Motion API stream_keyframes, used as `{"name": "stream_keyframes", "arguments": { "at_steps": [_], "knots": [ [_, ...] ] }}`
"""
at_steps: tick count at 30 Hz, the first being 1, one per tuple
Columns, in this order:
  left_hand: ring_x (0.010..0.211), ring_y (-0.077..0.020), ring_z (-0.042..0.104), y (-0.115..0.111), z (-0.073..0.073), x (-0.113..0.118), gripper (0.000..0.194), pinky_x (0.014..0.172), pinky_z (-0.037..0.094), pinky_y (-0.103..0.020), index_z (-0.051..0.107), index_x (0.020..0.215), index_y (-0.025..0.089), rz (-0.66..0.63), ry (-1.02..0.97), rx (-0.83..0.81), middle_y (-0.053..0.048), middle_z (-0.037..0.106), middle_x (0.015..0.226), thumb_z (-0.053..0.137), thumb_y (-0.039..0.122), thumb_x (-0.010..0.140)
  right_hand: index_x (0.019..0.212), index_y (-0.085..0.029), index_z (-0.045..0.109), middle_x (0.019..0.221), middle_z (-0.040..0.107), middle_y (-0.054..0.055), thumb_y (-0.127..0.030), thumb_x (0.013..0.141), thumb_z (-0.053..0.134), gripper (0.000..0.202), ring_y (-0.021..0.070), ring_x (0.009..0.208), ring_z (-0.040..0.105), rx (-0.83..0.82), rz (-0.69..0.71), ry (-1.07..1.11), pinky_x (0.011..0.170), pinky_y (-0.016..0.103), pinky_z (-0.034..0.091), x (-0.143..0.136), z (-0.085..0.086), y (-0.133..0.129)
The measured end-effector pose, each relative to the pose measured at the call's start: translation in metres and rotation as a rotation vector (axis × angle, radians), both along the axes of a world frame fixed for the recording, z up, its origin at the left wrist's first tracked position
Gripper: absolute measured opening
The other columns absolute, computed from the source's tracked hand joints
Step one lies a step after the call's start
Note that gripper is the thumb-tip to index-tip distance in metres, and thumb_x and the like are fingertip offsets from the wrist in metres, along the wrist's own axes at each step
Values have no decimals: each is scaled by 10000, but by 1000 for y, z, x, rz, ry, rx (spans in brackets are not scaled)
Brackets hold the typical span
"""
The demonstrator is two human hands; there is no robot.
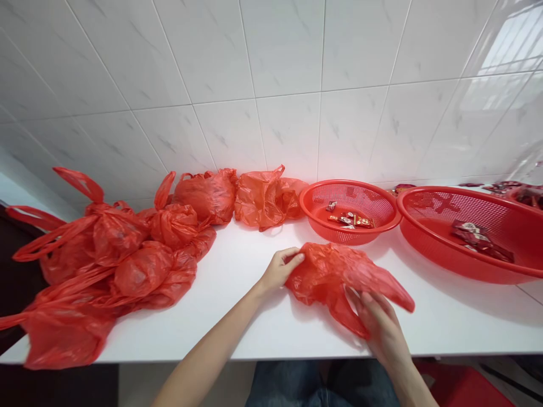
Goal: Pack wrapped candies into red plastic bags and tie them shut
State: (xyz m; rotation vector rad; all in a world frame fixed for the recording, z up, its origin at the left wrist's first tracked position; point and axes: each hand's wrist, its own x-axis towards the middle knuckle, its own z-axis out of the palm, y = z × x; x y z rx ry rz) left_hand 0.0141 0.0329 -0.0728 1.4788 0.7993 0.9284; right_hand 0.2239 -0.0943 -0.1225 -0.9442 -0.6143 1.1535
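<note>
A crumpled red plastic bag [324, 274] lies at the front of the white table, its handle loops pointing right. My left hand [282, 268] pinches the bag's left end between thumb and fingers. At the handle end, my right hand [375, 316] is closed on the film between the two loops, and its fingertips are partly hidden by the bag. Whatever the bag has inside cannot be made out. Just behind it stands a small red mesh basket [307, 200] with several small wrapped packets [350, 219] in it.
To the right is a larger red basket [424, 249] with dark red packets [483, 240]. Tied, filled red bags [142, 268] are heaped on the left. A loose red bag [261, 198] rests by the tiled wall [288, 130]. The table's front edge [297, 358] runs before me.
</note>
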Motion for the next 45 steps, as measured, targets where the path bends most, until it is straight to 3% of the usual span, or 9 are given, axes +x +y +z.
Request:
{"name": "stream_keyframes", "arguments": {
  "at_steps": [3, 5, 10, 13, 15, 20, 32, 38, 45],
  "knots": [
    [841, -212, 692, 1, 4, 0, 521, 781, 523, -315, 745, 977, 169, 65, -167, -157, -74, 750, 932, 791, 623, 725, 1147, -277, 780, 1520, 540, 101, -511, 719, 853, 494, 346, 1471, 396, 8, 39, -353, 1224, 530, 269, -7, 5, -1],
    [827, -204, 696, 0, 6, -1, 492, 759, 521, -305, 740, 990, 178, 71, -232, -206, -69, 754, 951, 813, 581, 718, 1164, -274, 781, 1573, 472, 107, -544, 757, 807, 490, 355, 1481, 376, 64, 108, -461, 1215, 533, 282, -10, 8, -1],
    [724, -184, 676, 3, 6, 0, 347, 675, 502, -283, 724, 901, 171, 98, -287, -296, -50, 747, 861, 832, 439, 709, 981, -236, 835, 1129, 774, 133, -550, 761, 783, 386, 352, 1193, 645, 53, 227, -515, 1094, 518, 444, -13, 13, -2],
    [711, -180, 665, 22, 7, -12, 318, 671, 492, -275, 697, 822, 161, 320, -334, -284, -46, 739, 817, 827, 400, 659, 752, -230, 824, 820, 779, 91, -516, 681, 840, 295, 279, 874, 697, -10, 106, -389, 829, 386, 561, -9, 14, -3],
    [690, -157, 650, 38, 8, -29, 281, 664, 479, -252, 657, 778, 171, 537, -380, -258, -22, 722, 770, 800, 370, 640, 680, -229, 796, 727, 729, 52, -479, 609, 885, 275, 194, 691, 629, -20, -16, -208, 651, 289, 524, -5, 16, -4],
    [541, -119, 583, 61, 8, -69, 221, 586, 451, -233, 579, 723, 183, 727, -359, -316, 15, 636, 616, 714, 334, 635, 645, -227, 758, 692, 653, 11, -425, 521, 941, 297, 147, 684, 564, -13, -103, 28, 642, 246, 470, 0, 19, -2],
    [600, -141, 627, 63, -8, -60, 431, 621, 452, -249, 563, 861, 206, 732, -269, -196, 39, 643, 695, 689, 508, 580, 677, -236, 776, 769, 676, 23, -388, 543, 938, 260, 155, 757, 589, -2, -36, 27, 694, 249, 483, 0, 14, -1],
    [630, -144, 630, 64, -11, -64, 479, 674, 474, -270, 580, 940, 206, 693, -171, -136, 41, 653, 698, 742, 380, 523, 701, -248, 804, 1067, 749, 93, -418, 522, 945, 285, 274, 1001, 658, -35, -30, 24, 767, 333, 533, 0, 12, -4],
    [673, -145, 648, 63, -19, -58, 488, 712, 508, -287, 660, 968, 190, 579, -46, 5, 17, 688, 798, 754, 247, 492, 737, -282, 830, 1124, 774, 93, -461, 533, 942, 294, 285, 988, 700, -20, -41, 10, 814, 376, 566, 2, 6, -7]
  ]
}}
